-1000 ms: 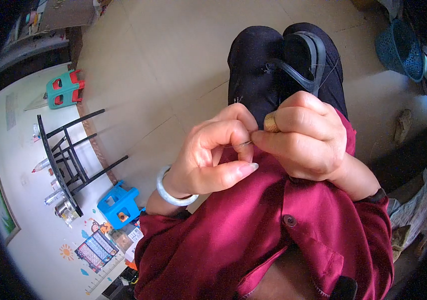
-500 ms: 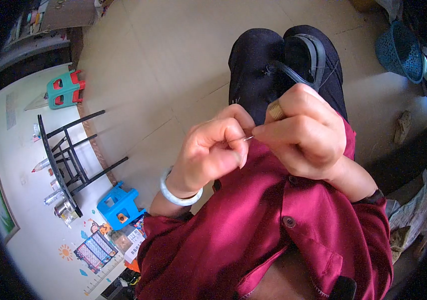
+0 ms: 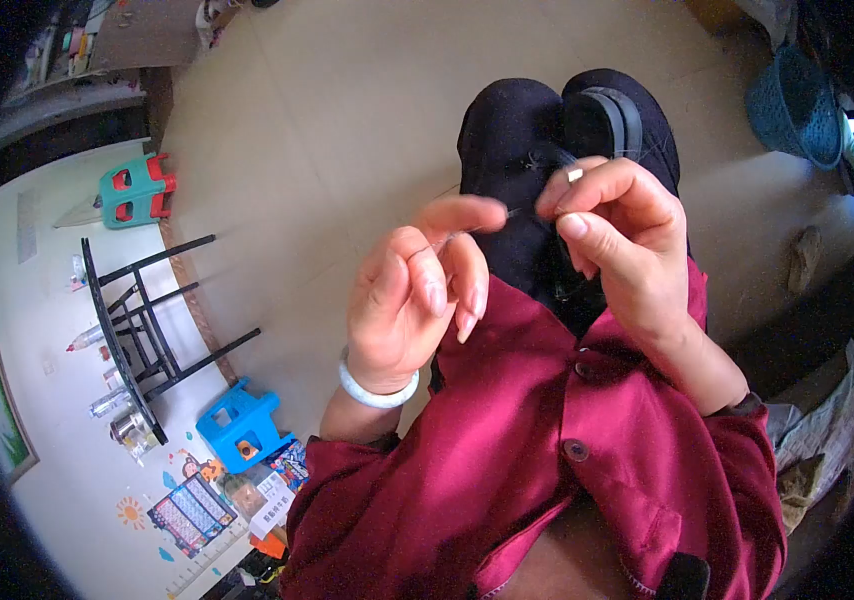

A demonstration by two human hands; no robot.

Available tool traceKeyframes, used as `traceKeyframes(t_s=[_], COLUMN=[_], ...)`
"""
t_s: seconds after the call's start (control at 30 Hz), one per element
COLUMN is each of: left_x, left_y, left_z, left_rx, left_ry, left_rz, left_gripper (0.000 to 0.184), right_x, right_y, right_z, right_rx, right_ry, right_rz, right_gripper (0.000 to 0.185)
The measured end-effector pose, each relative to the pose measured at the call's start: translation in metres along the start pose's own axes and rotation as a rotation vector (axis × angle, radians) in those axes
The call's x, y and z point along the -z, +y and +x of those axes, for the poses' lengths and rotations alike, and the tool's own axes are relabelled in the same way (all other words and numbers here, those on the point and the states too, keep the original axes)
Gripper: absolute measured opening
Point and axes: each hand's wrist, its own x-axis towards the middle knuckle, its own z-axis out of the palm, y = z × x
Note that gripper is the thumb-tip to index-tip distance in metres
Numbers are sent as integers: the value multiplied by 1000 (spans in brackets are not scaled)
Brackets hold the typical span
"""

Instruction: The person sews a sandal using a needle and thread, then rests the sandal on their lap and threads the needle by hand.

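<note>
My left hand, with a pale bangle at its wrist, is half curled, and a thin thread-like strand runs over its fingers. To its right, my right hand has thumb and fingers bent toward each other, with a band on one finger. What it pinches is too small and blurred to name. Below the hands lie dark trousers and a black sandal-like strap piece on the knees.
A black table stands at the left between a green and red stool and a blue stool. A blue basket is at the upper right. A pale crumpled bag lies at the right edge.
My hands have moved apart from their near-touching pose. The fingers of my left hand have spread and its index finger reaches right. My right hand has turned and loosened, its thumb now showing.
</note>
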Motion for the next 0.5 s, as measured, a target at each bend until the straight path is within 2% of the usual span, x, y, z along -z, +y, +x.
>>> traceKeyframes(t_s=[0.17, 0.23, 0.27, 0.37, 0.43, 0.5], left_x=[6, 4, -2, -3, -2, -7], left_y=[0, -3, 0, -6, -11, -10], left_z=[3, 3, 6, 7, 8, 10], left_rx=[10, 6, 55, 118, 83, 74], left_ry=[-144, -68, -46, -42, -85, -61], left_rz=[-140, -22, 139, 305, 277, 566], left_gripper=[40, 39, 38, 38, 36, 34], right_x=[6, 12, 10, 4, 7, 2], right_y=[-10, -9, -10, -12, -8, -13], right_z=[-4, -5, -6, -9, -2, 1], right_rx=[-171, -216, -214, -30, 395, 572], right_ry=[-4, -18, -16, 1, -96, -103], right_rz=[69, 63, 60, -46, -449, -660], right_gripper=[9, 8, 8, 9, 10, 14])
